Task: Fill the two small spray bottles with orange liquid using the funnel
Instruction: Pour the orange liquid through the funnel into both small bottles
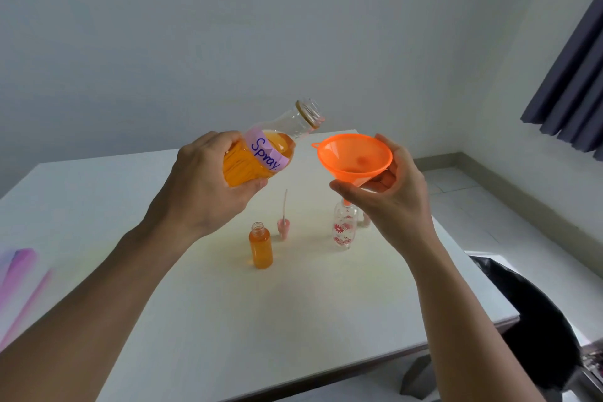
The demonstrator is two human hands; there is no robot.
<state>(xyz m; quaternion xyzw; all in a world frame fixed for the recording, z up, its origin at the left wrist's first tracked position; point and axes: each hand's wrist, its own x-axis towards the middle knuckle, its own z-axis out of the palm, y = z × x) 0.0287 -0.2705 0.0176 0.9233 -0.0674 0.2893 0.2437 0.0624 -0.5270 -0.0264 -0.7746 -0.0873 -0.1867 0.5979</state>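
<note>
Your left hand [199,186] grips the tilted source bottle [261,153]; your right hand [396,192] cups the funnel [354,157], hiding its spout over the flowered bottle [345,227].

On the white table [195,320] stand an orange-filled bottle [261,250], pink spray cap [283,228] and flowered bottle [344,228].

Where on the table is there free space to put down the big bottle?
Free: the near half of the table, in front of the filled bottle, and the far left, beyond the left hand holding the big bottle. Crowded: the middle, where filled bottle, pump and flowered bottle stand close, with the right hand holding the funnel above.
</note>
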